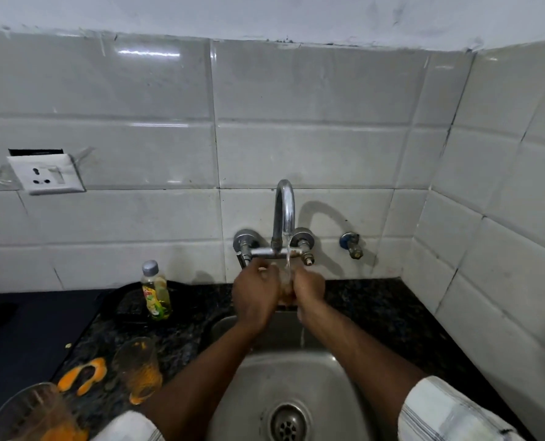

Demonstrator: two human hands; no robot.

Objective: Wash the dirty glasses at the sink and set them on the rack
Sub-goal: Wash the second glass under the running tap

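Early on: left hand [254,291] and right hand [309,286] both grip one glass [286,283] under the running tap [284,211] at frame centre, two dirty glasses [137,367] wait on the counter [182,338] lower left, no rack in view.

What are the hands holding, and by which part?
A glass under the tap, gripped by its sides between the left hand and right hand.

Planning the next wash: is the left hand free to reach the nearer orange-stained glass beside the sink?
Probably not yet: the left hand holds a glass under the tap, though nothing stands between it and the stained glass.
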